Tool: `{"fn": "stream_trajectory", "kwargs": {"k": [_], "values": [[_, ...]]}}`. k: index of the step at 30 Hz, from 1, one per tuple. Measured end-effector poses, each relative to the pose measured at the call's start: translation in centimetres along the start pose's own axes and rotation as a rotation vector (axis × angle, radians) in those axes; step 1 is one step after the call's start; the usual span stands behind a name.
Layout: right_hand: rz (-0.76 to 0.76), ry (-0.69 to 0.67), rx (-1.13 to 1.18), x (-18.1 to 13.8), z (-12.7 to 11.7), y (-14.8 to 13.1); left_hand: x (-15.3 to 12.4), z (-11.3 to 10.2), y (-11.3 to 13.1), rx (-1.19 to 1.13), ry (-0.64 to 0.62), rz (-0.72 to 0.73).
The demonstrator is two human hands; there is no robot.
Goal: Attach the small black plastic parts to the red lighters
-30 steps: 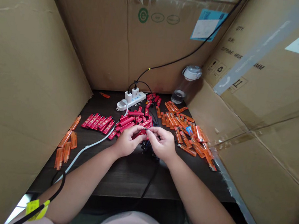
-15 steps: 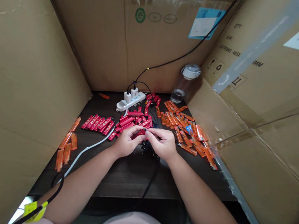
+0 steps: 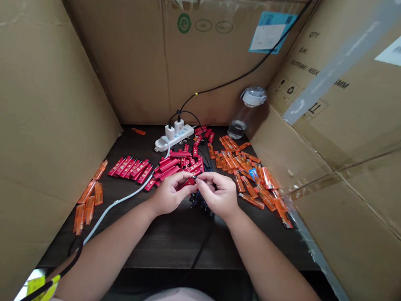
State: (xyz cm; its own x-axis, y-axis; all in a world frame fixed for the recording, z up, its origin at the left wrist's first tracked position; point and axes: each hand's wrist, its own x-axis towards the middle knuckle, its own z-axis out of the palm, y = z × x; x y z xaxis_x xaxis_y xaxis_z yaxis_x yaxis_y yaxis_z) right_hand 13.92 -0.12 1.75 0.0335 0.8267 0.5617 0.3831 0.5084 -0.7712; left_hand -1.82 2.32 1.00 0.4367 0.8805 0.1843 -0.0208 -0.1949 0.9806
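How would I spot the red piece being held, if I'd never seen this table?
Find the dark table walled in by cardboard. Near its middle, the left hand and right hand come close together. Between them is the red piece, partly hidden; unlike the loose red pieces beyond, it is gripped in the left hand.

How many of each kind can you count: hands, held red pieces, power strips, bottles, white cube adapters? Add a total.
Hands: 2 (left hand, right hand)
Held red piece: 1
Power strip: 1
Bottle: 1
White cube adapters: 2
Total: 7
Loose red pieces and orange pieces overlap too much to tally.
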Motion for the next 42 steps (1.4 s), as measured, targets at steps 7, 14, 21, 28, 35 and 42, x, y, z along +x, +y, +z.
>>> {"fn": "stream_trajectory", "kwargs": {"k": [7,14,21,28,35,42], "values": [[-0.244,0.012,-0.11,0.08,-0.15,0.35,-0.04,-0.11,0.04,-0.023,-0.009,0.003],[-0.38,-0.028,-0.147,0.3,-0.41,0.43,0.01,-0.22,-0.02,-0.029,-0.022,-0.005],[-0.296,-0.03,-0.112,0.28,-0.35,0.39,0.08,-0.18,0.35,-0.051,-0.02,0.016],[-0.24,-0.024,-0.045,0.15,-0.15,0.21,-0.11,-0.3,0.3,-0.083,0.008,-0.03],[-0.235,0.004,-0.052,0.03,0.06,0.01,-0.17,-0.32,0.49,-0.069,-0.007,-0.001],[-0.312,-0.045,-0.065,0.08,-0.1,0.35,-0.05,-0.34,0.39,-0.067,-0.012,0.014]]}}
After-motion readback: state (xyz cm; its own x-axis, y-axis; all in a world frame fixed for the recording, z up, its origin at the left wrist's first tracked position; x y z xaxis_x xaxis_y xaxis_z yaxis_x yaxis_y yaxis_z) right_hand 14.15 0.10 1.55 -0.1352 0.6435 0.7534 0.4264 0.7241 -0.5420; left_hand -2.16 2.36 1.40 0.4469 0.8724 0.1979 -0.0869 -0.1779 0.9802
